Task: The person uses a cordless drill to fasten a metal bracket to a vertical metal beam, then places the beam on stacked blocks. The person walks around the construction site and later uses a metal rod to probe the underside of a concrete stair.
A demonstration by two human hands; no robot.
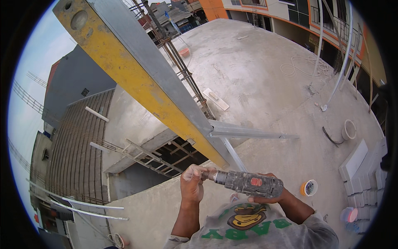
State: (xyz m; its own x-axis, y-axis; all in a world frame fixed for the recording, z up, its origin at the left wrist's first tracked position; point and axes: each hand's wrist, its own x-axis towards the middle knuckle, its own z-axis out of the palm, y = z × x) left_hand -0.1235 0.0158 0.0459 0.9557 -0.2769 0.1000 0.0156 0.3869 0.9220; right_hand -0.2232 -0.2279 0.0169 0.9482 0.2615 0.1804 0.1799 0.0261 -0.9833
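Note:
A dusty dark cordless drill [248,184] with a red patch lies sideways in front of my chest. My right hand [265,200] is closed around it from below, its fingers partly hidden by the drill body. At the drill's nose my left hand [192,180] has its fingers pinched together; whatever small piece sits between them is hidden. Just beyond the drill rises a grey metal post [157,70], tilted in view. A long scuffed yellow bar [132,91], looking like a spirit level, rests along its left face. Thinner metal channels [253,132] branch from the post's lower part.
An opening with a wooden ladder [151,159] lies left of the post. Rebar [182,68] stands behind it. Farther off are a float [216,99] and a coiled hose [304,66]. At right are a small bucket [309,188], a pail [349,130] and stacked grey blocks [360,182].

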